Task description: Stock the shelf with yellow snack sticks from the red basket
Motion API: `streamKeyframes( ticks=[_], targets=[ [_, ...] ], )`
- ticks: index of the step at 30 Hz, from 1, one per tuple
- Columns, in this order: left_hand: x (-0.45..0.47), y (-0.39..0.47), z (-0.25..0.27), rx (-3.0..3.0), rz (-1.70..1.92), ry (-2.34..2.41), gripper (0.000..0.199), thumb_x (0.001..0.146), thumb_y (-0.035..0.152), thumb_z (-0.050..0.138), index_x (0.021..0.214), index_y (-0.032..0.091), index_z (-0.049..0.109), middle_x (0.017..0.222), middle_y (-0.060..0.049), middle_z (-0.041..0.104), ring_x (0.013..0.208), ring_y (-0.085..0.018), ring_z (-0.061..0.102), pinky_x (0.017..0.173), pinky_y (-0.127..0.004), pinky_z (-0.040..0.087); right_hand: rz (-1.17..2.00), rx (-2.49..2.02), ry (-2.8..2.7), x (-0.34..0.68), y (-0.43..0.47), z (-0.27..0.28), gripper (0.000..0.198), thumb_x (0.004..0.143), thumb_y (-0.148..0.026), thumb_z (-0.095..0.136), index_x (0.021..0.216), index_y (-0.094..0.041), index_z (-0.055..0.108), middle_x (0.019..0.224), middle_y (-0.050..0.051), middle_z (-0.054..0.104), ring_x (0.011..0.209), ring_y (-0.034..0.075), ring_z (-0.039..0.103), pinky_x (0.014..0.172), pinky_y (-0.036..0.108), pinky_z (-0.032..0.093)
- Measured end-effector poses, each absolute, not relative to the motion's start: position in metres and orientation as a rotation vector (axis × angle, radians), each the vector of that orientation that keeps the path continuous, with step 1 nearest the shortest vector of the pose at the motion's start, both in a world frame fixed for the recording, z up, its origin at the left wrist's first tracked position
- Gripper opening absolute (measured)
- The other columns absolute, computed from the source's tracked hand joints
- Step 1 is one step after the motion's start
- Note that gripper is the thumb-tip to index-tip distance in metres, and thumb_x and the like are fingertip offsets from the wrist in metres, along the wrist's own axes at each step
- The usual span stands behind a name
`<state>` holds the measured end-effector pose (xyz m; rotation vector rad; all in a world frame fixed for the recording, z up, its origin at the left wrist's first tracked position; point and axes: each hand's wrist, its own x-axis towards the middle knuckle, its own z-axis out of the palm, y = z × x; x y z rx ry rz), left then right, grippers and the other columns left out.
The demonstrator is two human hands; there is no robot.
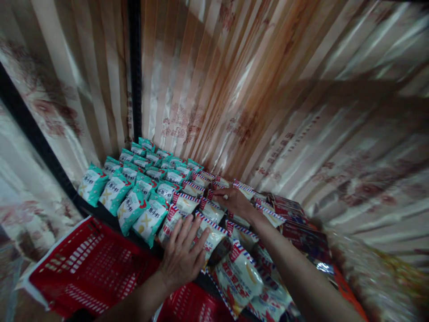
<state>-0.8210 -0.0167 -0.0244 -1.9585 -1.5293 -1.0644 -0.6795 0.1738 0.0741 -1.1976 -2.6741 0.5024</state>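
Observation:
Rows of small snack packets stand packed together on a dark shelf. My left hand lies with its fingers spread against the front of a white snack packet with a red-and-blue striped edge. My right hand reaches farther back over the same kind of packets. Its fingers stretch to the left and touch the tops of a middle row; their tips are partly hidden, and I see nothing held in them. Teal-and-white snack packets fill the shelf to the left of both hands.
A red plastic basket stands in front of the shelf, at lower left. Patterned curtains hang behind, with a black upright post at the corner. Dark red packets and blurred clear bags lie to the right.

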Motion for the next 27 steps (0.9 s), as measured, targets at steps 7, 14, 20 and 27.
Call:
streamKeyframes(
  ticks=[7, 14, 20, 27],
  targets=[
    [-0.797, -0.019, -0.029, -2.195, -0.856, -1.465, 0.049, 0.089, 0.029, 0.045, 0.136, 0.019, 0.04, 0.147, -0.009, 0.03, 0.137, -0.025, 0.023, 0.112, -0.042, 0.015, 0.235, -1.315, -2.885, -0.69, 0.145, 0.076, 0.023, 0.082, -0.032, 0.055, 0.101, -0.028, 0.067, 0.093, 0.001, 0.071, 0.091, 0.018, 0.063, 0.074, 0.024, 0.042],
    [-0.797, -0.008, -0.034, -2.152, -0.864, -1.533, 0.053, 0.086, 0.025, 0.046, 0.138, 0.017, 0.038, 0.146, -0.01, 0.033, 0.137, -0.026, 0.023, 0.112, -0.042, 0.016, 0.176, -1.332, -2.792, -0.704, 0.141, 0.066, 0.021, 0.082, -0.031, 0.053, 0.096, -0.025, 0.068, 0.095, 0.002, 0.07, 0.092, 0.017, 0.062, 0.075, 0.024, 0.041],
    [-0.797, -0.005, -0.038, -2.136, -0.871, -1.573, 0.051, 0.087, 0.025, 0.046, 0.137, 0.018, 0.039, 0.147, -0.009, 0.031, 0.137, -0.025, 0.024, 0.112, -0.042, 0.016, 0.247, -1.419, -2.666, -0.699, 0.145, 0.069, 0.026, 0.087, -0.036, 0.047, 0.104, -0.027, 0.065, 0.102, 0.001, 0.069, 0.089, 0.015, 0.063, 0.074, 0.023, 0.044],
    [-0.793, -0.006, -0.036, -2.113, -0.888, -1.575, 0.051, 0.088, 0.03, 0.046, 0.137, 0.018, 0.04, 0.147, -0.009, 0.031, 0.136, -0.024, 0.024, 0.112, -0.042, 0.014, -0.069, -1.615, -2.699, -0.683, 0.17, 0.073, 0.029, 0.085, -0.027, 0.048, 0.109, -0.024, 0.065, 0.101, 0.007, 0.07, 0.095, 0.021, 0.063, 0.079, 0.029, 0.045]
  ],
)
